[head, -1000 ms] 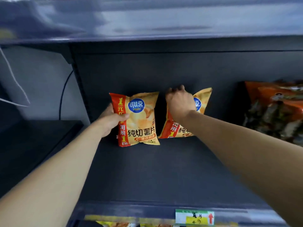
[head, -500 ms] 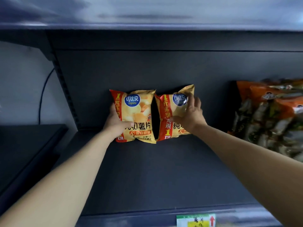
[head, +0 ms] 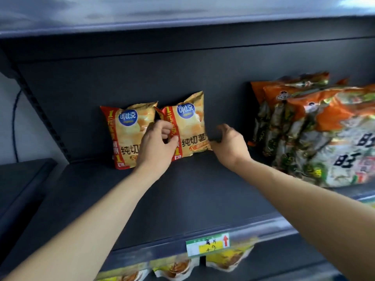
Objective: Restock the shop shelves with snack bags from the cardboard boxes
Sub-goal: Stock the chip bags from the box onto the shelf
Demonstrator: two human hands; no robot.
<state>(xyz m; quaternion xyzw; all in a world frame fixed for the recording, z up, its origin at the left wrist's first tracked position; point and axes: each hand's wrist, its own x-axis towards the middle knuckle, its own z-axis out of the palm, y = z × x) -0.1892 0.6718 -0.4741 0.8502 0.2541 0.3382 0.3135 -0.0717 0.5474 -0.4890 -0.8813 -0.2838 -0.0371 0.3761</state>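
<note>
Two yellow chip bags with red side stripes stand upright against the back panel of the dark shelf (head: 182, 199). The left chip bag (head: 126, 136) stands free, partly covered by my left hand. My left hand (head: 157, 148) is in front of the seam between the bags, its curled fingers and thumb pinching the left red edge of the right chip bag (head: 190, 126). My right hand (head: 229, 145) grips that same bag at its lower right corner. No cardboard box is in view.
Several large orange and green snack bags (head: 304, 128) lean in a row at the shelf's right. A price tag (head: 208, 244) sits on the front rail, with yellow bags (head: 229, 258) on the shelf below. The upper shelf (head: 182, 19) overhangs. A slotted upright (head: 40, 110) bounds the left.
My left hand let go of the left bag and moved right onto the right bag's left edge. My right hand slid from the bag's face to its lower right corner. The view shifted left.
</note>
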